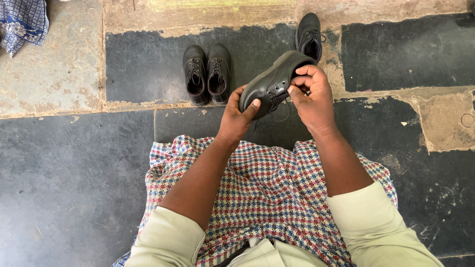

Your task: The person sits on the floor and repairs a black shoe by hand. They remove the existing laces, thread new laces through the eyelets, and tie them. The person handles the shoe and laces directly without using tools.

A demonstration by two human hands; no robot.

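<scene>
I hold a black lace-up shoe point(269, 81) in both hands above my lap, tilted with its toe toward the lower left. My left hand point(237, 114) cups the toe from below, thumb over the front. My right hand point(311, 95) grips the heel and opening, fingers pinching near the laces, one of which dangles down. A checked cloth point(267, 193) covers my lap under my forearms.
A pair of black shoes point(207, 74) stands side by side on the dark stone floor ahead. A single black shoe point(309, 35) lies farther back, right of them. A blue patterned cloth point(22, 22) sits in the far left corner. Worn pale patches cross the floor.
</scene>
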